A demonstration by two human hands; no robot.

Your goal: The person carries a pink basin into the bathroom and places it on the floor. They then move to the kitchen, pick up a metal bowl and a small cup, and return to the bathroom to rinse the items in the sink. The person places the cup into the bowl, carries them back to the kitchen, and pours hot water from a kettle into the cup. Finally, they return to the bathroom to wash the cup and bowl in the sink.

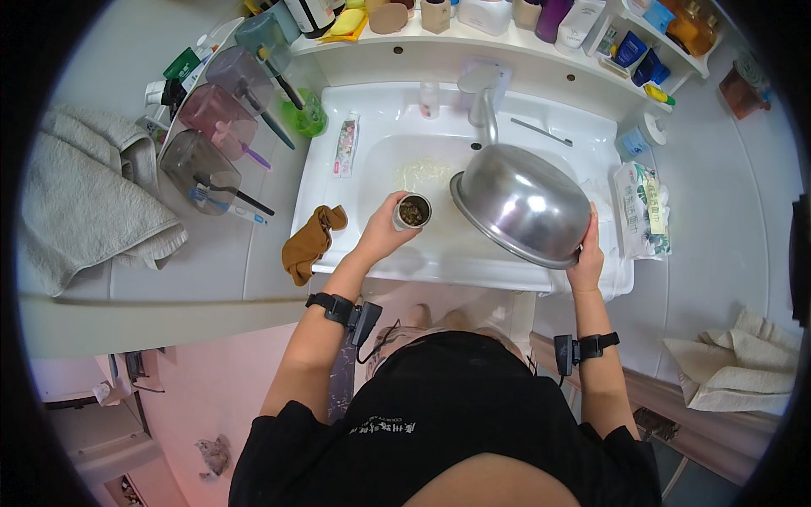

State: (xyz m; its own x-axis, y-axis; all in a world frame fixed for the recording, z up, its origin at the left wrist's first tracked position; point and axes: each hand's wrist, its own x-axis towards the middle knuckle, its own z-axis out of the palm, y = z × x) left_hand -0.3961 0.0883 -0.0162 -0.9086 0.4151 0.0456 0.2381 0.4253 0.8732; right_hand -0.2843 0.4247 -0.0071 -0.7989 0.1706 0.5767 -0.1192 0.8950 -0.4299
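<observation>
My left hand [388,229] is closed around a metal cup [412,211] with brown bits inside, over the near left part of the white washbasin [380,158]. A steel bowl [526,203] is tilted over the basin's right side, its outer base facing up. My right hand [587,256] grips it near its lower right edge; the bowl's inside is hidden. Behind the bowl rises the faucet [488,114]. Pale yellowish liquid or residue [421,174] lies in the basin between cup and faucet.
A brown cloth [310,244] hangs over the basin's left front edge. A toothpaste tube [346,146], a small clear bottle [429,101] and a thin metal rod [542,132] lie or stand on the rim. Cups with toothbrushes [218,120] are at left, a wipes pack [641,212] at right.
</observation>
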